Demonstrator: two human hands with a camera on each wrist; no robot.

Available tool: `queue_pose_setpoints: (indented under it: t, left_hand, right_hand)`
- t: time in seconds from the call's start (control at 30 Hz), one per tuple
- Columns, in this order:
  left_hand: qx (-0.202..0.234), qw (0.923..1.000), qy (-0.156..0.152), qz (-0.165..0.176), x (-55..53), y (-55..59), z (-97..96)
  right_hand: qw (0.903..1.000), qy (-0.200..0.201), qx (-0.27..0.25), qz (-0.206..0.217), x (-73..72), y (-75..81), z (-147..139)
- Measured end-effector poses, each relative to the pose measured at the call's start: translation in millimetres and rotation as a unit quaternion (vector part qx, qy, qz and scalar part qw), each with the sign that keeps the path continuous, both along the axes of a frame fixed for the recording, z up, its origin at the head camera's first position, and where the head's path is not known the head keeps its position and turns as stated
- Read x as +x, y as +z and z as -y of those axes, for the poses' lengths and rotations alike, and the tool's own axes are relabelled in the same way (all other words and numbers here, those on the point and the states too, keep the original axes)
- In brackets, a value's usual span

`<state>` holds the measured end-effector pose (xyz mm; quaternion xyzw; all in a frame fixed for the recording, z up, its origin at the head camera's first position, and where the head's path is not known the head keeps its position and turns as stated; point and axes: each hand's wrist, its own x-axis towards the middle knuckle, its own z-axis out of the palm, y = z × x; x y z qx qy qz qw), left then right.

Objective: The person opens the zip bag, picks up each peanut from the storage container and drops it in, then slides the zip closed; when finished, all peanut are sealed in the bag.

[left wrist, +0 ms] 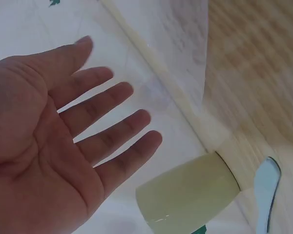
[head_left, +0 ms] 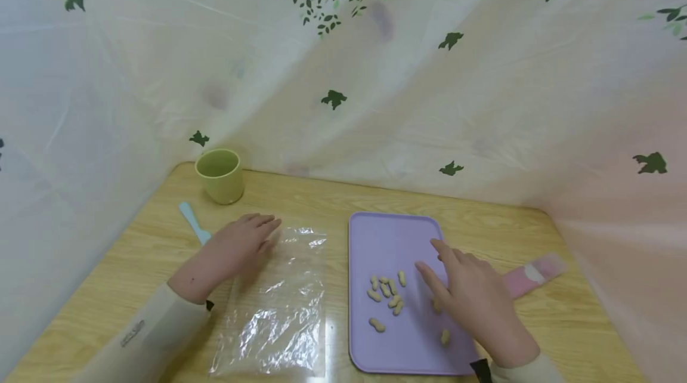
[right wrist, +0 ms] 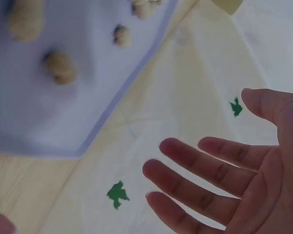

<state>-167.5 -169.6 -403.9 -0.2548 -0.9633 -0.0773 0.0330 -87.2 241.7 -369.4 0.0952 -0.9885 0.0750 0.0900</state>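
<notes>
My left hand (head_left: 236, 255) hovers over the upper left part of a clear plastic bag (head_left: 284, 305) lying flat on the table. Its fingers are extended and hold nothing, as the left wrist view also shows. Over the right side of a purple tray (head_left: 394, 228) is my right hand (head_left: 474, 293), thumb and fingers spread with nothing between them. Several peanuts in their shells (head_left: 394, 301) lie on the tray, mostly grouped near its middle. One peanut (head_left: 445, 337) sits by the right hand, and another is partly hidden behind the thumb.
A yellow-green cup (head_left: 221, 183) stands at the back left. A light blue plastic utensil (head_left: 193, 222) lies in front of it, its near end partly behind the left hand. Right of the tray is a pink packet (head_left: 531, 277). A leaf-printed curtain (head_left: 333, 132) surrounds the wooden table.
</notes>
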Motion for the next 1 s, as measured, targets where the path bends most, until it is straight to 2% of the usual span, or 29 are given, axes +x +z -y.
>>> queue_pose_setpoints:
  t: [0.07, 0.17, 0.3, 0.43, 0.53, 0.73, 0.9, 1.0]
  left_hand:
    - [0.014, 0.9993, 0.002, 0.035, -8.8, -1.3, 0.1]
    - [0.029, 0.9981, 0.008, 0.053, -21.0, -6.2, -1.0]
    - [0.028, 0.9980, 0.026, 0.050, -30.9, -11.1, -2.4]
    - [0.017, 0.9980, 0.044, 0.042, -36.8, -13.2, -2.5]
    - [0.015, 0.9975, 0.051, 0.046, -39.0, -14.2, -2.2]
    - [0.012, 0.9927, 0.074, 0.094, -38.9, -11.7, 0.3]
    - [0.000, 0.9862, 0.077, 0.147, -40.3, -8.4, 2.9]
    - [0.013, 0.9846, 0.067, 0.161, -40.1, -7.8, 4.4]
  right_hand:
    - [0.9999, 0.006, -0.015, 0.000, -2.2, 4.3, 6.6]
    - [0.9993, 0.020, -0.026, -0.015, -5.2, 9.2, 16.1]
    - [0.9979, 0.039, -0.037, -0.037, -8.4, 12.6, 26.6]
    - [0.9976, 0.042, -0.042, -0.035, -10.8, 15.2, 31.7]
    - [0.9980, 0.044, -0.045, -0.013, -14.5, 16.5, 35.3]
    - [0.9945, 0.066, -0.053, 0.062, -30.5, 16.9, 52.5]
    - [0.9855, 0.104, -0.067, 0.115, -49.0, 15.5, 71.2]
    - [0.9771, 0.127, -0.084, 0.148, -60.0, 11.4, 82.1]
